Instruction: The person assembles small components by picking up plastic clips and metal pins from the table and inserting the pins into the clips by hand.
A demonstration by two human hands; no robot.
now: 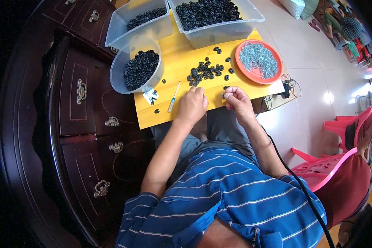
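My left hand [192, 105] is closed, its fingers curled down at the near edge of the yellow table [169, 45]; whatever they hold is hidden. To its right, my right hand [239, 102] pinches something small between thumb and fingertips, too small to make out. Just beyond both hands lies a loose pile of small black oval pieces with holes [206, 71]. Left of my left hand rests a slim screwdriver [172, 104] with a pale handle. A red round plate [240, 68] holds many small silvery metal pieces [258, 60], beyond my right hand.
A round clear tub [116, 76] of black pieces stands at the table's left. Two larger clear bins [153, 31] [219, 35] of black pieces stand at the back. Dark wooden drawers [78, 82] flank the left; pink chairs [322, 169] and a black cable [295, 175] are on the right.
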